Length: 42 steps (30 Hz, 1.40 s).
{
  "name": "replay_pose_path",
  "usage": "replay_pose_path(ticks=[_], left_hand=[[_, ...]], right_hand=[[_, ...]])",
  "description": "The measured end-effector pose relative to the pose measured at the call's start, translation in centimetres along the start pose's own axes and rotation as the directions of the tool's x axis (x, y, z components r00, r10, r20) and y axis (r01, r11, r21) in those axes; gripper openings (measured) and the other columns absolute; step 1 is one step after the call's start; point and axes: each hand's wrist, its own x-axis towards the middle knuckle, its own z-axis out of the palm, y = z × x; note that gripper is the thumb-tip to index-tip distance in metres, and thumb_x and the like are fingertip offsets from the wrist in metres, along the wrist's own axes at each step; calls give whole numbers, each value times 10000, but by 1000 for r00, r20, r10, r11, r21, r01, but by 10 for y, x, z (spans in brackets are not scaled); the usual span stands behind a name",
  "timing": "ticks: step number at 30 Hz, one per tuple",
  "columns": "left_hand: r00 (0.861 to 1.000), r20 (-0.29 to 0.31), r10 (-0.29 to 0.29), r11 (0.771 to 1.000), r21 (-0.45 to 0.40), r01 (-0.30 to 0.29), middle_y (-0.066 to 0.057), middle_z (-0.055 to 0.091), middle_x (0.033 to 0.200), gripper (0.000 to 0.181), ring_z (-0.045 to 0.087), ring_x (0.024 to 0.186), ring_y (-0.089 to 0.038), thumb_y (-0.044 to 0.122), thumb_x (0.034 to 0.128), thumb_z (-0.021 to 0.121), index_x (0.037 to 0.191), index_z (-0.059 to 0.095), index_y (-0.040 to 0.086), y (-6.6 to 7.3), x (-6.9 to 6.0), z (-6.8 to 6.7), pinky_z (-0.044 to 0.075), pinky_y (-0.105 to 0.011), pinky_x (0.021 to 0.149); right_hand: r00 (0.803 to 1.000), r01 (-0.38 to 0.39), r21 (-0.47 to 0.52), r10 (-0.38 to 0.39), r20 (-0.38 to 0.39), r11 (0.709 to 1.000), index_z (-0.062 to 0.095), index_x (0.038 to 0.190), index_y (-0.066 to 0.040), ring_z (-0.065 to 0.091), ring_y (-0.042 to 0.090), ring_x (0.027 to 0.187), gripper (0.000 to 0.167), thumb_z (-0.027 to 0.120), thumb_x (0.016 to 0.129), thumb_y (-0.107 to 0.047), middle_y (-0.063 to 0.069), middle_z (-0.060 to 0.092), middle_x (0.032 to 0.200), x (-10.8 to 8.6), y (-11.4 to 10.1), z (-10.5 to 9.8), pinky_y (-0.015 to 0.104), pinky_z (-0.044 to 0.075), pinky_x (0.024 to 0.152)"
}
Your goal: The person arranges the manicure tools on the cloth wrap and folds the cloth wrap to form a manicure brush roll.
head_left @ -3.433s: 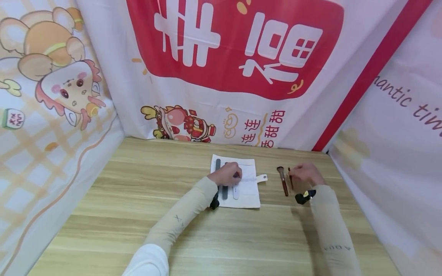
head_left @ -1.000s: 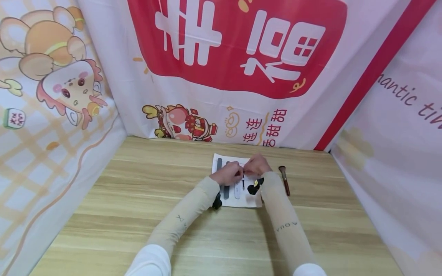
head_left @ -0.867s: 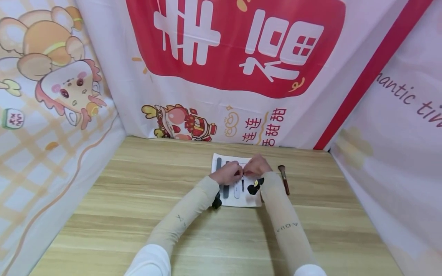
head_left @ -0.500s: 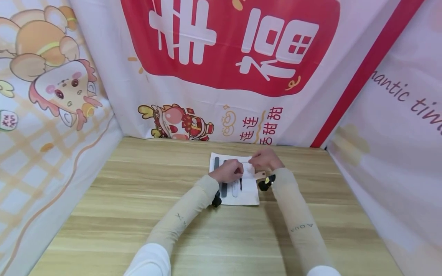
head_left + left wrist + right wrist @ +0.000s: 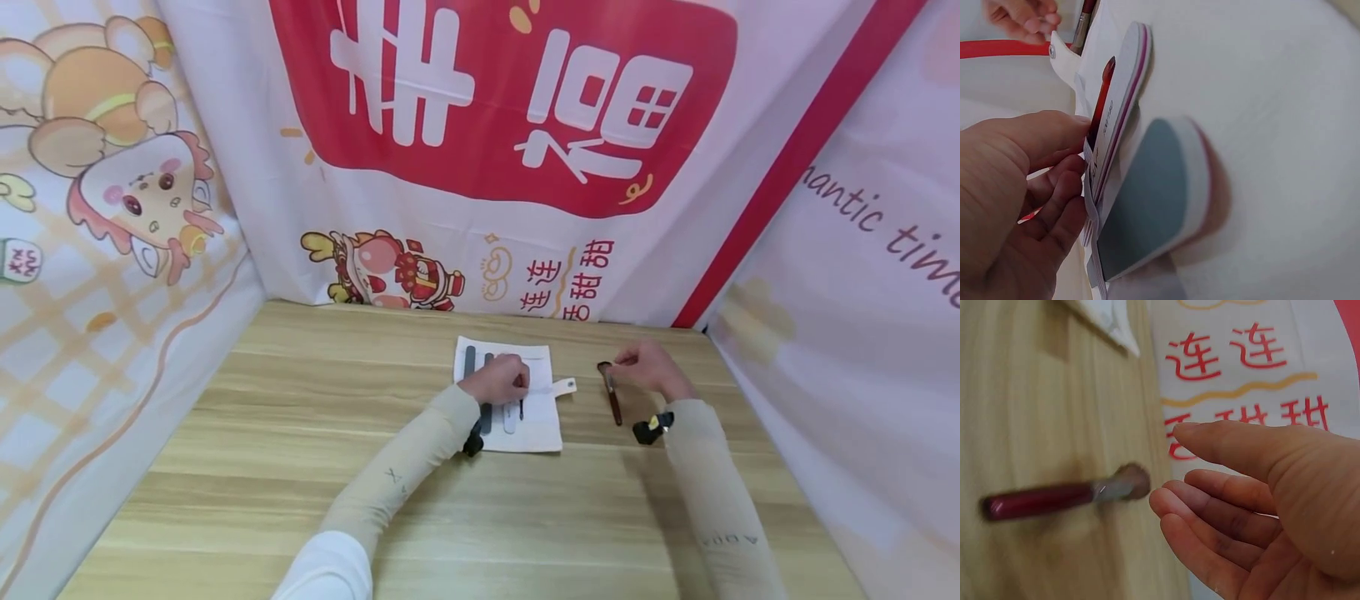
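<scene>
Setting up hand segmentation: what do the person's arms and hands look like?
Left hand and right hand: bare, no gloves. Left sleeve and right sleeve: beige, dark lettering. White cloth above the left one. Black left wrist unit; black right wrist unit shows yellow.

dark-red brush handle (image 5: 1041,502), white pouch (image 5: 543,435)

A pouch (image 5: 542,435) is laid on the table (image 5: 480,525), before the curtain (image 5: 465,187). Nail files (image 5: 510,419) are set in it, with a thin tool (image 5: 1100,100) to their right. The pouch is covered partly by the left hand (image 5: 498,380). Right of its strap (image 5: 565,387) a brush (image 5: 614,404) is laid, bristles toward the curtain, near the right hand (image 5: 654,370).
</scene>
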Motion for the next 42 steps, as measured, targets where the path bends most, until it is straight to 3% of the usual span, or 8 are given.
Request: replay_pose_path(ticks=[6,11,19,26,32,37,39,42], left_hand=[[1000,5,15,999,34,-15,2,728,855,128,615,819,-110,80,989,700,887,773,104,4,-1,-1,520,-283,835],[1000,16,-2,1000,12,2,8,713,835,132,603,787,-106,87,994,691,891,772,100,5,-1,-2,511,-269,795],[1000,7,-8,1000,-2,8,24,693,819,126,593,779,-98,92,994,689,896,768,97,4,0,0,495,-258,789],[999,0,-37,999,-29,37,28,661,819,154,576,774,-101,101,1009,674,868,730,129,-1,-4,3,481,-251,769],[999,9,-49,998,-40,49,18,648,820,154,574,770,-110,99,1014,664,872,716,123,0,-3,1,474,-248,747],[999,8,-54,998,-41,54,14,652,834,151,583,773,-111,99,1021,660,882,714,121,2,-3,0,479,-245,739],[999,5,-52,998,-47,52,10,654,831,146,585,770,-111,89,1016,661,884,717,111,3,-2,0,482,-245,738],[999,10,-53,997,-63,54,7,652,819,140,583,764,-114,79,1013,657,893,728,87,5,-2,1,478,-248,741]], right_hand=[[999,-47,57,48,-25,997,767,1144,-20,681,285,1020,321,748,972,-291,158,759,1111,-8,21,16,414,574,854],[992,-124,116,124,7,986,790,1018,-67,629,241,914,218,742,983,-277,87,742,955,-3,29,27,333,515,756],[984,-162,40,158,87,986,789,860,-76,644,177,775,270,740,962,-322,31,754,828,10,25,25,297,511,693],[974,-181,100,163,159,978,695,712,-87,544,151,629,292,725,935,-271,-15,605,643,17,17,25,286,459,662],[980,-166,109,151,128,980,628,716,-127,539,175,689,321,680,958,-332,-11,613,691,20,7,15,322,452,700],[988,-148,195,137,70,970,745,996,-68,701,256,960,305,700,962,-367,104,773,1007,24,-19,7,444,577,921],[987,-157,238,148,54,958,761,1091,-52,722,282,1057,342,716,950,-361,134,781,1109,27,-29,7,488,564,1022],[988,-151,281,148,35,948,770,1134,-44,719,314,1119,350,720,945,-335,142,781,1153,33,-41,11,519,547,1061]])
